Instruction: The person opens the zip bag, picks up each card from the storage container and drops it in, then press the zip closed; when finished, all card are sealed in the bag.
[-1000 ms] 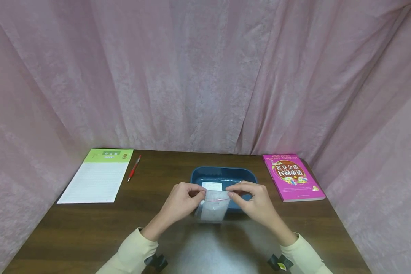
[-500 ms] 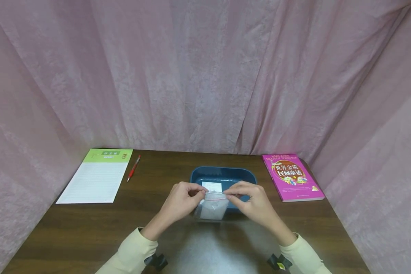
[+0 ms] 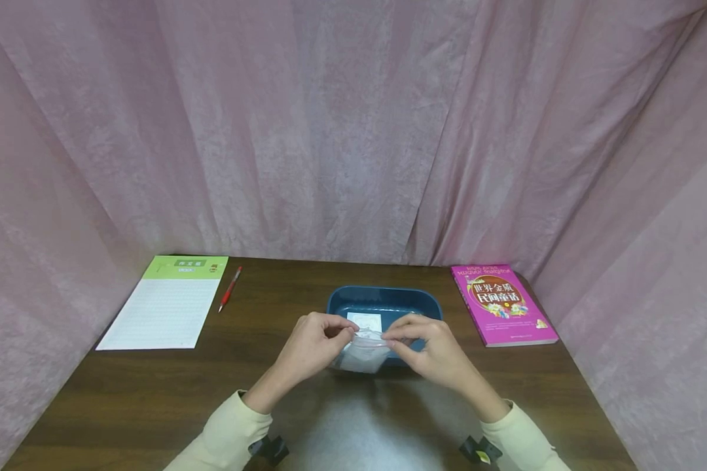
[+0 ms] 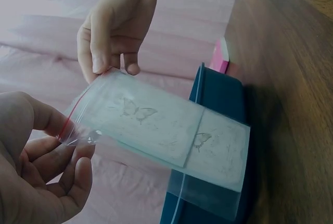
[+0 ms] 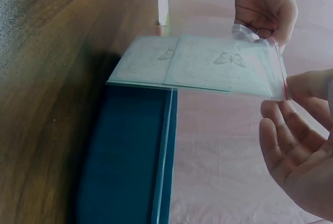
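Note:
A clear zip-seal bag (image 3: 362, 360) with a red line along its mouth hangs between both hands, over the near side of a dark blue tray (image 3: 383, 294). Inside the bag are whitish sheets (image 4: 140, 112) printed with pale butterflies, overlapping one another. My left hand (image 3: 312, 345) pinches the left end of the bag's mouth between thumb and index finger. At the other end, my right hand (image 3: 433, 348) pinches the mouth likewise, its remaining fingers loosely bent. A white card (image 3: 365, 320) lies in the tray, partly hidden behind the bag and hands.
On the left of the brown wooden table (image 3: 283, 281) lie a green-topped writing pad (image 3: 165, 307) and a red pen (image 3: 230, 290). A pink book (image 3: 503, 304) lies at the right. Pink curtains (image 3: 330, 131) surround the table's back and sides.
My right fingertips have shifted slightly left along the bag's mouth and a little toward me. The bag's lower edge has risen slightly in the head view. My left hand has barely moved.

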`<state>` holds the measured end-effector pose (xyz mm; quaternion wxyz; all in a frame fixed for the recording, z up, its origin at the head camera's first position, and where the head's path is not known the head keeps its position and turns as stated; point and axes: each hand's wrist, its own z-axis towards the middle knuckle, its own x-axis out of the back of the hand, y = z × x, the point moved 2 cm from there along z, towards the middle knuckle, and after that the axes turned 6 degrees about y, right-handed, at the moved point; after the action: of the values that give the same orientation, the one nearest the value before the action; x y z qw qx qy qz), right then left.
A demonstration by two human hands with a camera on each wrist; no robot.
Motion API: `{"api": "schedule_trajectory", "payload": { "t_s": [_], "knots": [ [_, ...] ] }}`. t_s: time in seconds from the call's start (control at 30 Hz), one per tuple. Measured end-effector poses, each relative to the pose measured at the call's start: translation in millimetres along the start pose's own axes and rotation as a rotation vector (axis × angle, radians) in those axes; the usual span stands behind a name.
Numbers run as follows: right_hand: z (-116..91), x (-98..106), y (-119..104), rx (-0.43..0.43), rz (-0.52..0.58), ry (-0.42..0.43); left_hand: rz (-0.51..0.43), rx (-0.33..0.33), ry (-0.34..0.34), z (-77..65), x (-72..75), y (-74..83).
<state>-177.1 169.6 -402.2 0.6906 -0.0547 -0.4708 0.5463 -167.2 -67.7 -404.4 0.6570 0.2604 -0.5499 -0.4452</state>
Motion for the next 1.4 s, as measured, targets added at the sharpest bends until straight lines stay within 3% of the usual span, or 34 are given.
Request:
{"api": "schedule_trajectory", "payload": {
  "t_s": [0.23, 0.83, 1.17, 1.4],
  "knots": [
    [0.5, -0.9, -1.7, -0.025, -0.021, -0.056, 0.005, 0.014, -0.006, -0.4, 0.4, 0.9],
    [6.1, 2.1, -2.1, 0.000, 0.014, 0.001, -0.001, 0.029, -0.013, -1.7, 1.5, -1.6],
    [23.5, 11.6, 18.7, -0.110, 0.051, 0.024, -0.025, 0.058, -0.010, -3.5, 4.1, -6.0],
    [35.4, 1.8, 44.8, -0.178, 0.005, -0.017, -0.036, 0.066, -0.017, -4.7, 5.9, -4.8]
  ]
}}
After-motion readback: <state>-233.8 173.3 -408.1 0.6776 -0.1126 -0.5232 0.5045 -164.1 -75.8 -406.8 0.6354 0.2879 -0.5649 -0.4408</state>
